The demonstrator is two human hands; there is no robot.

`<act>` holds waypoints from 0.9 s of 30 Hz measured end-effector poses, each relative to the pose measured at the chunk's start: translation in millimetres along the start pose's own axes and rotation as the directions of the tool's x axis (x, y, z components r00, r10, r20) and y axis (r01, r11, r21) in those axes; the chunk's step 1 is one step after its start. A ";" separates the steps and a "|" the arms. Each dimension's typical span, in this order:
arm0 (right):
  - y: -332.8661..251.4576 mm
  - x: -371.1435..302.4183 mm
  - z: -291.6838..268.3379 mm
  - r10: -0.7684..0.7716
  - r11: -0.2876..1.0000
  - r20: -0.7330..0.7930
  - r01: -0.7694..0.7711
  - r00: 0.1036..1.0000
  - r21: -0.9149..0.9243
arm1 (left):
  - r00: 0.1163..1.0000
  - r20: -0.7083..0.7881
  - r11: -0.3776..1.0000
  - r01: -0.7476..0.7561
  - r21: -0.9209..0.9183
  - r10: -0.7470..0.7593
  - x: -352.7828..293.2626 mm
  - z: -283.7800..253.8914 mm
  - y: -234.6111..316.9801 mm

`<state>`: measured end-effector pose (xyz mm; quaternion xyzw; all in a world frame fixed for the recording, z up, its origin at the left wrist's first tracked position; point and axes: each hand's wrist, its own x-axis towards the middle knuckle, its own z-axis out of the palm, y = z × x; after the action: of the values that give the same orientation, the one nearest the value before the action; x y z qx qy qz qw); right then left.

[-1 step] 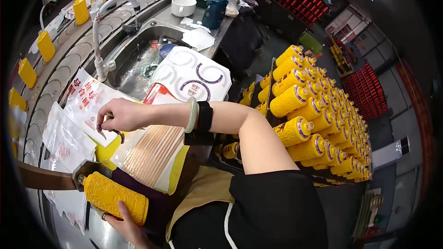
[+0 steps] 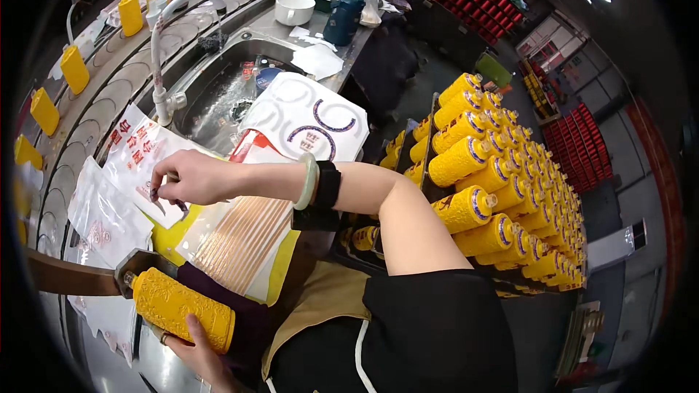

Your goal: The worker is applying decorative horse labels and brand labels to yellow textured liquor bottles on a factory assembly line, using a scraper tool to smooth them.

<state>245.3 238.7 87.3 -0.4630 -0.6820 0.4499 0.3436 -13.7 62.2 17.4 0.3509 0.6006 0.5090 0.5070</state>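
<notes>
My left hand (image 2: 198, 355) is closed round the base end of a yellow embossed bottle (image 2: 186, 309). The bottle lies tilted, its neck up against a dark octagonal holder (image 2: 138, 271) on a brown arm. Above the bottle, my right hand (image 2: 191, 177) pinches a small dark curved strip (image 2: 180, 205) between thumb and fingers. Beneath that hand lie a sheet with copper-coloured stripes (image 2: 237, 240), a yellow sheet (image 2: 169, 242) and white paper with red print (image 2: 135, 147). A white sheet (image 2: 291, 94) carrying two dark blue patterned arcs rests by the sink.
A metal sink (image 2: 211, 87) with a white tap (image 2: 156, 65) lies beyond the sheets. Yellow bottles stand along the curved conveyor (image 2: 95, 113) at left. At right is a large stack of yellow bottles (image 2: 466, 164). A white cup (image 2: 294, 9) and dark flask (image 2: 344, 18) stand at the back.
My right hand and the curved strip have shifted very slightly, with less of the strip's end hanging out. My left hand and the bottle stay nearly where they were.
</notes>
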 end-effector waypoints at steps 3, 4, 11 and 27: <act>-22.7 5.5 8.9 0.028 0.974 0.006 -0.029 1.000 0.226 | 0.998 0.042 0.996 -0.033 -0.083 0.037 1.1 -5.3 -0.2; -36.3 0.4 8.1 0.047 0.978 0.038 -0.054 0.998 0.203 | 0.993 0.015 0.988 -0.117 -0.098 0.119 0.2 0.0 2.2; -48.2 -12.5 23.2 0.009 0.959 -0.011 -0.005 1.000 0.284 | 0.984 0.134 0.982 -0.093 -0.164 0.116 1.2 5.7 33.5; -44.8 0.7 61.2 -0.076 0.960 0.070 0.054 0.995 0.275 | 0.980 0.018 0.942 -0.194 0.272 0.197 3.0 12.5 35.1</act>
<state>176.4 213.8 107.1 -0.3704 -0.6415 0.5460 0.3913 -5.7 76.5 50.9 0.4728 0.6295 0.4708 0.3981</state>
